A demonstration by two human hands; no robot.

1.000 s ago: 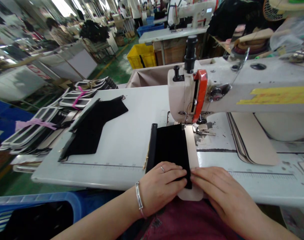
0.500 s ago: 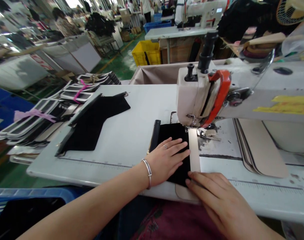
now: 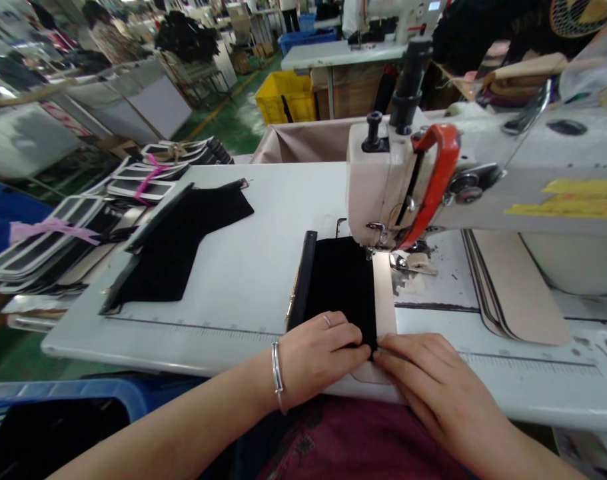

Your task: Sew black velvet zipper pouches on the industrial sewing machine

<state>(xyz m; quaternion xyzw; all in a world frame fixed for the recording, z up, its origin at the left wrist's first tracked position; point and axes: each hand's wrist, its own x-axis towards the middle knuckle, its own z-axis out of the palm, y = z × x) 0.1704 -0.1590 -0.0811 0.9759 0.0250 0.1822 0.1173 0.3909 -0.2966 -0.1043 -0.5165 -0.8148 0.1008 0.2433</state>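
Tabletop (image 3: pixel 243 267): beneath the fingers.
Sewing machine (image 3: pixel 376 180): ahead of the fingers; bearing no legible brand.
Black cloth panel (image 3: pixel 340 280): ahead of the left fingers, atop beige panel (image 3: pixel 384 293); apparently being aligned for stitching, next calling for flush edges.
Left fingers (image 3: pixel 344 335): held together on the cloth; pinching or pressing, cannot tell.
Right fingers (image 3: pixel 408 347): together on the beige edge; likewise cannot tell.
Yellow tape (image 3: pixel 568 207): beyond the right fingers, unreadable.
Ruler scale (image 3: pixel 193 327): left of the fingers, too small to read.

No legible text, ruler scale (image 3: pixel 208 329) blurred
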